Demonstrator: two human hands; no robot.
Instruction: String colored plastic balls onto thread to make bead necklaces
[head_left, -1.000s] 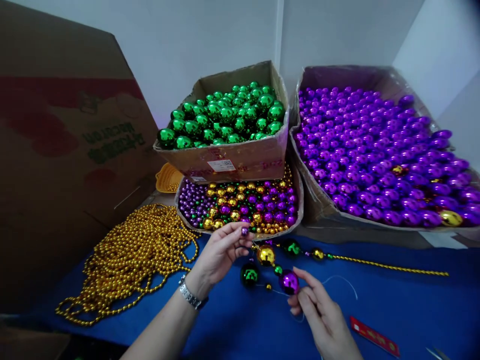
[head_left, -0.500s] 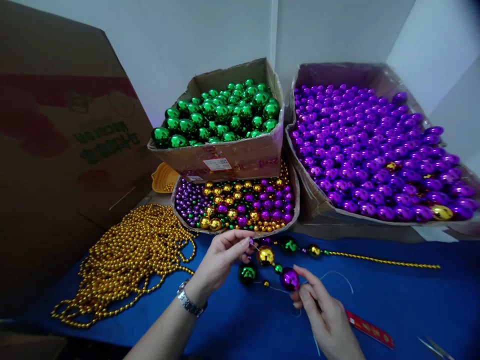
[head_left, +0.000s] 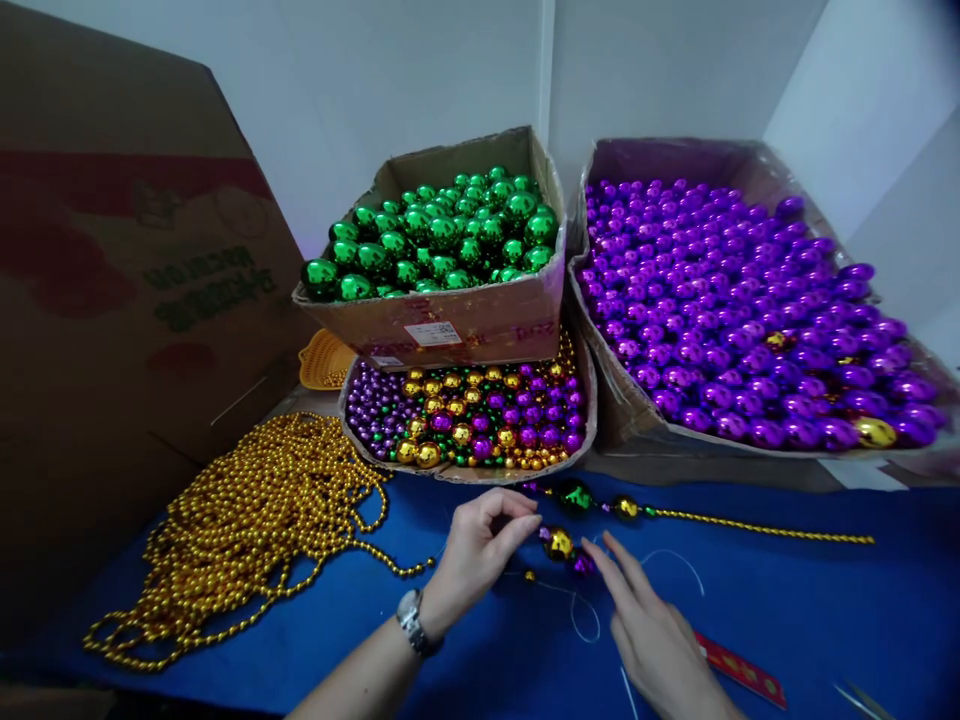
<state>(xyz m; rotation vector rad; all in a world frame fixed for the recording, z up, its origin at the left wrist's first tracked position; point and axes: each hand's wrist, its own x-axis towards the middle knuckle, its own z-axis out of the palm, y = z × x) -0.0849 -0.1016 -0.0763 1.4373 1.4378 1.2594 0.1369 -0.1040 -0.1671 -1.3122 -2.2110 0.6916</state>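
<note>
My left hand (head_left: 486, 545), with a wristwatch (head_left: 415, 620), has its thumb and index finger pressed together just above a strung group of shiny beads. Whatever lies in that pinch is too small to make out. Below the fingertips are a small purple bead (head_left: 544, 534), a large gold bead (head_left: 559, 544) and a large purple bead (head_left: 582, 564). Stretched out, the fingers of my right hand (head_left: 645, 620) touch or nearly touch the purple bead from the right. A tiny gold bead (head_left: 529, 576) lies on a thin clear thread (head_left: 586, 636) that loops over the blue cloth (head_left: 480, 670).
Behind stand boxes of green beads (head_left: 442, 230), purple beads (head_left: 735, 310) and mixed beads (head_left: 480, 420). Gold bead chains (head_left: 255, 530) are heaped at left. A finished-looking strand (head_left: 757, 524), a red card (head_left: 742, 670) and metal scissors-like tips (head_left: 862, 702) lie rightward.
My left hand has shifted right and down, and a large green bead beside it is now out of sight. My right hand's fingers have straightened from their grip on the purple bead.
</note>
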